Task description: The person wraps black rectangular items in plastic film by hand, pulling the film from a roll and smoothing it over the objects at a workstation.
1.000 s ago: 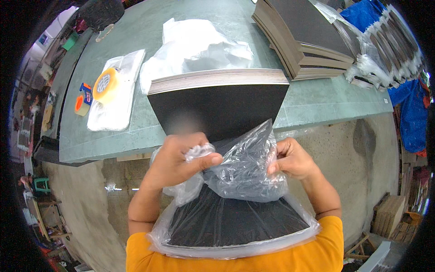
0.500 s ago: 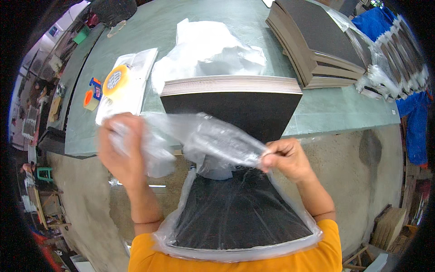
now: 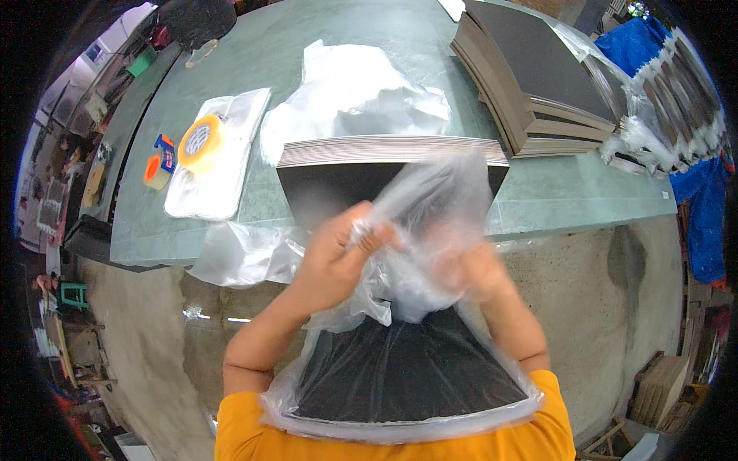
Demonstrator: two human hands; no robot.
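A clear plastic bag (image 3: pixel 307 369) with black board-like sheets (image 3: pixel 407 369) inside leans against my orange shirt. The bag's gathered upper end rises between my hands. My left hand (image 3: pixel 334 257) is closed on a fold of that film. My right hand (image 3: pixel 477 269) lies beside the raised film; motion smears its fingers, and the film partly covers them. Just beyond stands a stack of black boards (image 3: pixel 315 184) at the table's near edge, its pale layered edges on top. Film hides part of its front.
On the green table (image 3: pixel 307 19) lie crumpled white plastic (image 3: pixel 361 84), flat plastic bags (image 3: pixel 204 188), a yellow tape roll (image 3: pixel 200 146) and a small tape dispenser (image 3: pixel 160 165). More black boards (image 3: pixel 538 61) are piled at right. A loose plastic sheet (image 3: pixel 246 257) hangs over the near edge.
My left hand has moved right, toward the middle, and the film has swung up in front of the board stack. Loose plastic now lies at the table edge where my left hand was.
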